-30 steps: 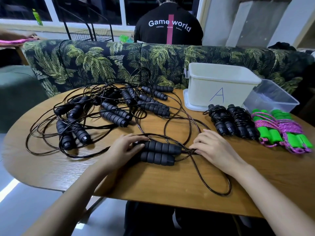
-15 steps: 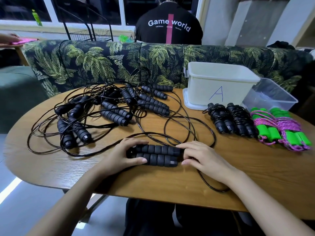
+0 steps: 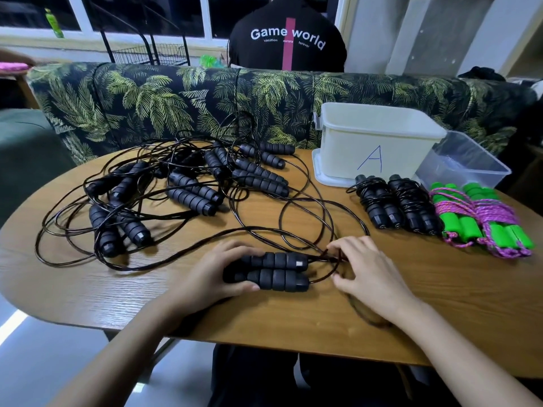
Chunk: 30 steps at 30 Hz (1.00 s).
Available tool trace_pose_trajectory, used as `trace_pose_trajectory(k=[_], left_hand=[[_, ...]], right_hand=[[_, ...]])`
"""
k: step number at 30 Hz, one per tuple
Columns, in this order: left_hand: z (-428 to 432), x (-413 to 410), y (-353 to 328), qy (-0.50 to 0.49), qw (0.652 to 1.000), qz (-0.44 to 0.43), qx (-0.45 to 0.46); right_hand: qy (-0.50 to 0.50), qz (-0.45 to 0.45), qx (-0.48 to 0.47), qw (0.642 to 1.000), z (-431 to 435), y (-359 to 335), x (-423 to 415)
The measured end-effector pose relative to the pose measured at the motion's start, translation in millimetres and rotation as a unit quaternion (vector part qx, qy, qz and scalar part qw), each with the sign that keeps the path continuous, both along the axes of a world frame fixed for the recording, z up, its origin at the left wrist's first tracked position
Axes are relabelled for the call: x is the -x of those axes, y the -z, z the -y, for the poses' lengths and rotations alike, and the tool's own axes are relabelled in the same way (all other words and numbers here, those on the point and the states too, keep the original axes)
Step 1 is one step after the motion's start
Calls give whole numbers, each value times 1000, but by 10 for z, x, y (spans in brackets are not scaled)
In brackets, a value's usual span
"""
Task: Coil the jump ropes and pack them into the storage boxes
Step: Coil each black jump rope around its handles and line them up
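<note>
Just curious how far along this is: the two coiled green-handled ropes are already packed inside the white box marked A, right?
Not quite. The head view shows the two coiled green-handled ropes lying on the table, beside the coiled black ropes, not inside the white box marked A.

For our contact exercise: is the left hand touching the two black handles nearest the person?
Touching. Head view: left hand grips the two black handles, fingers over them, thumb against the near one.
</note>
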<state>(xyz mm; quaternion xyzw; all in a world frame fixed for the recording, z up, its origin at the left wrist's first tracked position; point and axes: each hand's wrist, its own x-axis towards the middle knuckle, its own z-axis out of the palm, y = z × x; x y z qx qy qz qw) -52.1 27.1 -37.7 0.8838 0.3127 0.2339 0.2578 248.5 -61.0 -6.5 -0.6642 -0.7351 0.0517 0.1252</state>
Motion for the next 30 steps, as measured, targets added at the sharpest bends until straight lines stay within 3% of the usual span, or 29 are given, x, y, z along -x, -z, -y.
trace_pose_trajectory(k=[13, 17, 25, 30], left_hand=[[-69, -172, 91, -111, 994, 18, -16], [-120, -217, 89, -136, 990, -1, -30], [-140, -191, 88, -108, 994, 18, -6], [-135, -106, 95, -41, 999, 5, 4]], right_hand=[[-10, 67, -162, 984, -1197, 139, -204], [2, 57, -132, 990, -1123, 89, -242], [-100, -42, -41, 993, -434, 22, -446], [-192, 72, -33, 978, -495, 1, -193]])
